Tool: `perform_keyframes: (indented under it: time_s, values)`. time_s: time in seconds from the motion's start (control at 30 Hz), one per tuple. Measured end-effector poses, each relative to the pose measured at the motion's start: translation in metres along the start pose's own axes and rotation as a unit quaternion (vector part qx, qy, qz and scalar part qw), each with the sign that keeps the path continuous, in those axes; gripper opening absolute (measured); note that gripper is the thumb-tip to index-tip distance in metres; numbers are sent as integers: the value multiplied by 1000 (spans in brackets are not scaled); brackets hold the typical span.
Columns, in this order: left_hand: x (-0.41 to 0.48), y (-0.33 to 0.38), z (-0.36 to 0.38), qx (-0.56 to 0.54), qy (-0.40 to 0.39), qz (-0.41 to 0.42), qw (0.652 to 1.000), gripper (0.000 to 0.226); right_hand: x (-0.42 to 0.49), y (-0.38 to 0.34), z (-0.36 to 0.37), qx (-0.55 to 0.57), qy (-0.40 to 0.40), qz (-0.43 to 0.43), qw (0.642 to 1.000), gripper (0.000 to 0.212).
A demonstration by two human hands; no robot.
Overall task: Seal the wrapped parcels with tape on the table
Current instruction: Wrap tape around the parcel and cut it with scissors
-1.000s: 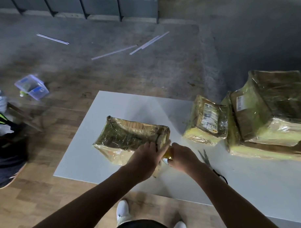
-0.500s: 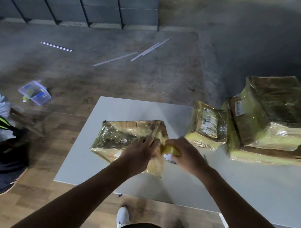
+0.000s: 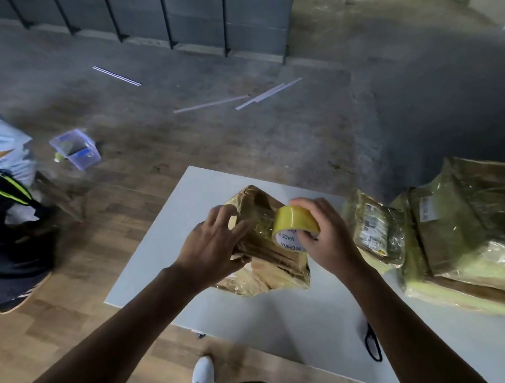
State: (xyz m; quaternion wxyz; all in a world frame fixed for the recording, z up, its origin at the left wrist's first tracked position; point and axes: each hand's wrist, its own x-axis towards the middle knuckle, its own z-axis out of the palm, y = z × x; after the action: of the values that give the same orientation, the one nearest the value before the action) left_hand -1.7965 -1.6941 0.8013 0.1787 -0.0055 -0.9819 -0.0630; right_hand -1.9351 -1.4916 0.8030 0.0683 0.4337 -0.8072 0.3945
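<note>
Table stands white on wooden floor; left hand grips parcel, right hand tape.

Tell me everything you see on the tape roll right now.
The tape roll is yellow, glossy tape wound on a white core printed MADE IN CHINA. The right hand grips it, fingers over the outer band, thumb at the core. It is tilted, core face toward the camera, right at the wrapped parcel; whether it touches is unclear.
</note>
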Motion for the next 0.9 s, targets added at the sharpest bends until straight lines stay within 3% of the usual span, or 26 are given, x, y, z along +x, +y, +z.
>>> perform_keyframes:
  time_s: [0.1,0.17,0.27,0.43,0.6,0.7,0.8,0.9]
  values:
    - [5,-11,-3,13,29,79,996,64,13,-13,7,-42,-25,1,999,54]
    - [4,-17,-1,-9,-12,105,994,70,20,-19,8,-46,-34,-16,998,54]
    - [0,-23,-1,-29,-32,85,995,77,21,-17,10,25,-28,-16,999,56]
    - [-6,-39,-6,-45,-18,69,996,71,12,-12,24,123,-62,33,990,60]
    - [-24,-58,0,-91,-2,44,995,58,24,-14,1,-79,-101,-34,991,61]
    - [-40,-75,0,-108,2,28,994,65,16,3,-17,-212,-174,-27,961,56]
    - [-46,-84,3,-125,-13,19,992,68,7,6,-12,-256,-226,-20,940,59]
    - [-39,-97,-7,-3,-73,49,996,83,12,-9,1,-261,-208,-23,942,55]
